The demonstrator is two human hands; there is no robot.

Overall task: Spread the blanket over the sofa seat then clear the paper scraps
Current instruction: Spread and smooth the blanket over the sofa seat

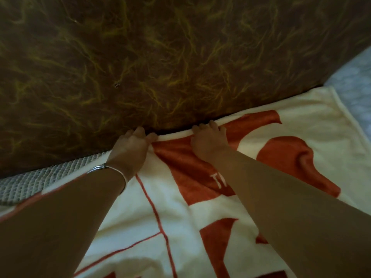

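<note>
A cream blanket (309, 117) with rust-red shapes and lines lies flat over the sofa seat and fills the lower right of the view. My left hand (130, 149) and my right hand (208, 141) both rest on its far edge, where the seat meets the backrest. The fingers of each hand curl over that edge and press into the crease. A silver bangle circles my left wrist. No paper scraps are in view.
The sofa backrest (160, 57), dark brown with yellow streaks, fills the upper half. A grey knitted cover (30, 183) shows at the left beside the blanket. Pale patterned fabric (353, 81) lies beyond the blanket's right hem.
</note>
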